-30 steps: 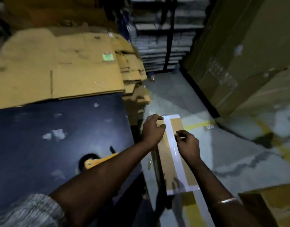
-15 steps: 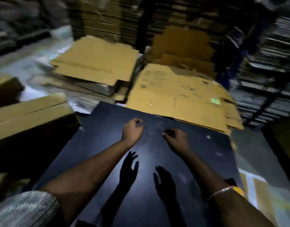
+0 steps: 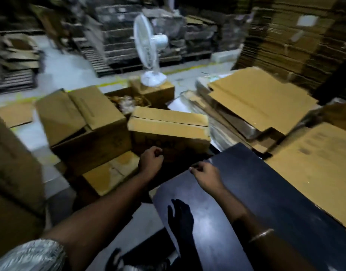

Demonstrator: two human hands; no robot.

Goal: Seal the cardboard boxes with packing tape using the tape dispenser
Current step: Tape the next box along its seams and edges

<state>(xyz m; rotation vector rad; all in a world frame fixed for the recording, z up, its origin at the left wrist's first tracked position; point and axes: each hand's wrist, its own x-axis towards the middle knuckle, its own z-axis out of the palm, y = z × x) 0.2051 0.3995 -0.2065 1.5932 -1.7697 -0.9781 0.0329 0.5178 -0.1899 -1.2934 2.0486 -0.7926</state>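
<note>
fingers of the left hand curl loosely inward toward the palm with nothing seen between them; the hand hangs in the air in front of the near side of a closed cardboard box, close to it, though i cannot tell whether the knuckles touch the box. fingers of the right hand are also bent, thumb and forefinger drawn together near the tip, and whether they pinch anything is too small and blurred to tell. that hand sits over the far-left corner of a dark table top, just above or at its edge; its shadow falls on the table nearer the body. a thin bangle circles the right wrist, and a patterned sleeve covers the left upper arm.

the closed box stands on the floor beyond the table corner, its top flaps shut with a seam running across. to its left stands a bigger box with flaps partly raised, touching or just beside the closed one. a lower box lies below the left forearm, its flat top facing up. behind, a white fan stands on another carton. flat cardboard sheets are stacked to the right, and one more sheet rests on the table's far side. no tape dispenser shows in the head view.
</note>
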